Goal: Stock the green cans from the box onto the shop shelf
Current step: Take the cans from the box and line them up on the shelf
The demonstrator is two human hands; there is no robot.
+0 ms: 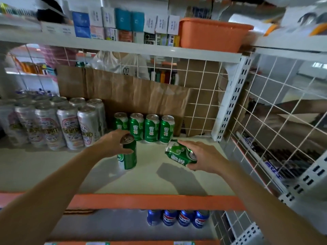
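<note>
The left grip [111,143] clasps the top of an upright green aluminium can [128,159] over the white shop shelf [141,182]. At its 3 o'clock the right grip [206,157] holds a second green can [177,153], tilted. Four shelved green cans [152,128] stand at 12 o'clock.

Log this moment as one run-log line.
left hand: grips upright green can by top | right hand: holds tilted green can above shelf | back row: four green cans standing
</note>
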